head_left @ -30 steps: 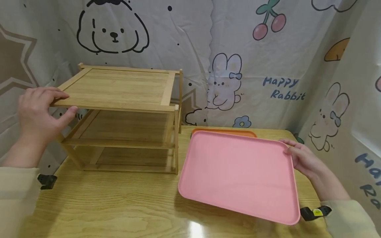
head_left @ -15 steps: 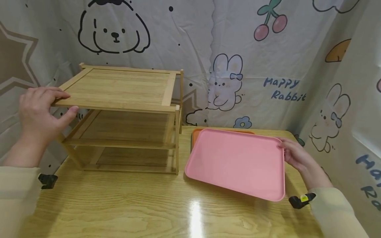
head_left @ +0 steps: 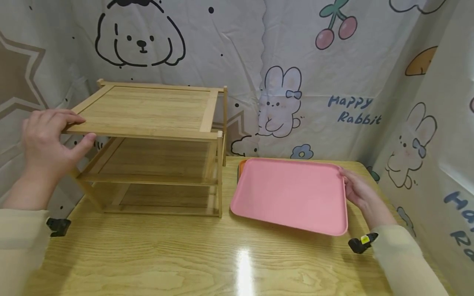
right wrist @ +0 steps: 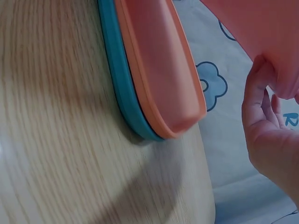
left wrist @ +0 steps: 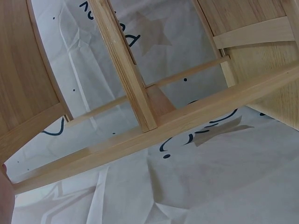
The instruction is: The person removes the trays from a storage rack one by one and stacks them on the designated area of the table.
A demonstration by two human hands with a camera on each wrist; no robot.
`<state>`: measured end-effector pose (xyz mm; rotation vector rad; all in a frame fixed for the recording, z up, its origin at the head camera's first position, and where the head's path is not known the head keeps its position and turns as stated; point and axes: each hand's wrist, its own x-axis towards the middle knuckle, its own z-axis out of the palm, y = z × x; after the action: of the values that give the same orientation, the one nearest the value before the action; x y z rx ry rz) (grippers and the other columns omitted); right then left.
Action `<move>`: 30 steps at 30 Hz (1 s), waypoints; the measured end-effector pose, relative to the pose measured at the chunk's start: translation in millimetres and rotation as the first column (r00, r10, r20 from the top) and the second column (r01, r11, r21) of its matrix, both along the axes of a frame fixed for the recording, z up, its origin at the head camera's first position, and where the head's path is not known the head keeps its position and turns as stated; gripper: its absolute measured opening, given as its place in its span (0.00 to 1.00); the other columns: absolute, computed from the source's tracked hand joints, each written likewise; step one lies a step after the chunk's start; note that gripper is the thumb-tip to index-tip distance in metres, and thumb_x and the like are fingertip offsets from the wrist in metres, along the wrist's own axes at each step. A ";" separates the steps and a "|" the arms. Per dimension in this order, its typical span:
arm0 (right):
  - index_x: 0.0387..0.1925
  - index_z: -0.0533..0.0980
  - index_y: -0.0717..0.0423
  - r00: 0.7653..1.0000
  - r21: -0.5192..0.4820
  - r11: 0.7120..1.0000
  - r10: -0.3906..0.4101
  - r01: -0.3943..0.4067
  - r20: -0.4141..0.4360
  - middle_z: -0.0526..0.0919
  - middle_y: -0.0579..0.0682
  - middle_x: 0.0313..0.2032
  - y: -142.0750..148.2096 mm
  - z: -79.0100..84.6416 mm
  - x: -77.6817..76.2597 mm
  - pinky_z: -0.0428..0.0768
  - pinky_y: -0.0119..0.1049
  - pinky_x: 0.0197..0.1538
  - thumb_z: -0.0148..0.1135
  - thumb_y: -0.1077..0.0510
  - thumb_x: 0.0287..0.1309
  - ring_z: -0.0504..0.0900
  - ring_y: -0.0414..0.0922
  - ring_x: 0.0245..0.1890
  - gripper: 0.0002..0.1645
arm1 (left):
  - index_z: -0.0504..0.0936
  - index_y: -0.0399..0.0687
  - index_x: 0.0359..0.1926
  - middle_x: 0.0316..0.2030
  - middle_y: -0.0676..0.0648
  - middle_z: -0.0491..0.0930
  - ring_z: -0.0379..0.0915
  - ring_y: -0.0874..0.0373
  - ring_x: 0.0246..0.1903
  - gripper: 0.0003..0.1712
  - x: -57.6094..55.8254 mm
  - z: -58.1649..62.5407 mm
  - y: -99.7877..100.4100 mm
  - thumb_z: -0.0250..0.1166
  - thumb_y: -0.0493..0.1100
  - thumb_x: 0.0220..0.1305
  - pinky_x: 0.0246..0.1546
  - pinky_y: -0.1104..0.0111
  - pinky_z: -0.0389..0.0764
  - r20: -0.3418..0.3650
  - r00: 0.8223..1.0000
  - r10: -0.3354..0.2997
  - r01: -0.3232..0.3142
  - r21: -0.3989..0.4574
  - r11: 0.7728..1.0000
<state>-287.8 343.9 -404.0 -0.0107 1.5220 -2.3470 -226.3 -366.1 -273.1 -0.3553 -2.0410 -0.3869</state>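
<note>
In the head view my left hand (head_left: 49, 142) grips the front left corner of a three-tier wooden shelf rack (head_left: 155, 109), fingers on top of the board and thumb below its front edge. My right hand (head_left: 357, 189) pinches a pink tray (head_left: 290, 195) by its far right corner. The tray is tilted, its inner face toward the head camera, over the right part of the table. Beneath it, the right wrist view shows an orange tray (right wrist: 133, 60) nested in a teal tray (right wrist: 119, 79). The pink tray hides most of that stack in the head view.
A light wood table (head_left: 159, 250) carries the rack and trays. Behind and at both sides hangs a printed cloth (head_left: 229, 49) with cartoon drawings. The rack's right front post (head_left: 220, 176) stands just left of the pink tray.
My right hand has moved the pink tray away from me and slightly left, so it covers more of the orange tray. The left hand has stayed on the rack.
</note>
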 end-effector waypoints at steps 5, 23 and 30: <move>0.60 0.57 0.49 0.998 0.018 0.998 -0.059 0.059 -0.014 0.83 0.46 0.41 -7.1 0.6 -2.0 0.81 0.33 0.41 0.44 0.63 0.70 0.84 0.40 0.39 0.20 | 0.80 0.33 0.39 0.42 0.32 0.78 0.66 0.32 0.44 0.50 0.6 0.8 0.5 0.48 0.79 0.51 0.44 0.46 0.56 0.004 1.000 0.006 -0.006 0.001 1.000; 0.73 0.43 0.32 0.994 0.187 0.976 -0.111 0.110 -0.003 0.36 0.53 0.75 -26.2 3.8 -4.5 0.79 0.30 0.44 0.50 0.81 0.53 0.77 0.34 0.47 0.58 | 0.80 0.34 0.39 0.42 0.32 0.78 0.66 0.33 0.44 0.50 0.6 1.2 1.5 0.47 0.79 0.51 0.45 0.46 0.56 0.012 1.000 0.011 -0.011 -0.003 1.000; 0.74 0.46 0.50 0.985 0.494 0.852 -0.154 0.175 -0.084 0.48 0.59 0.71 -28.4 -3.5 -7.0 0.78 0.24 0.44 0.55 0.67 0.62 0.73 0.33 0.45 0.44 | 0.80 0.33 0.39 0.42 0.32 0.78 0.66 0.32 0.44 0.49 0.8 1.9 1.4 0.47 0.78 0.51 0.44 0.46 0.56 0.004 1.000 0.006 -0.006 -0.010 1.000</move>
<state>-294.7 315.5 -407.5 0.2077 2.1878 -2.0029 -225.5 -364.7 -271.2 -0.3544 -2.0481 -0.3740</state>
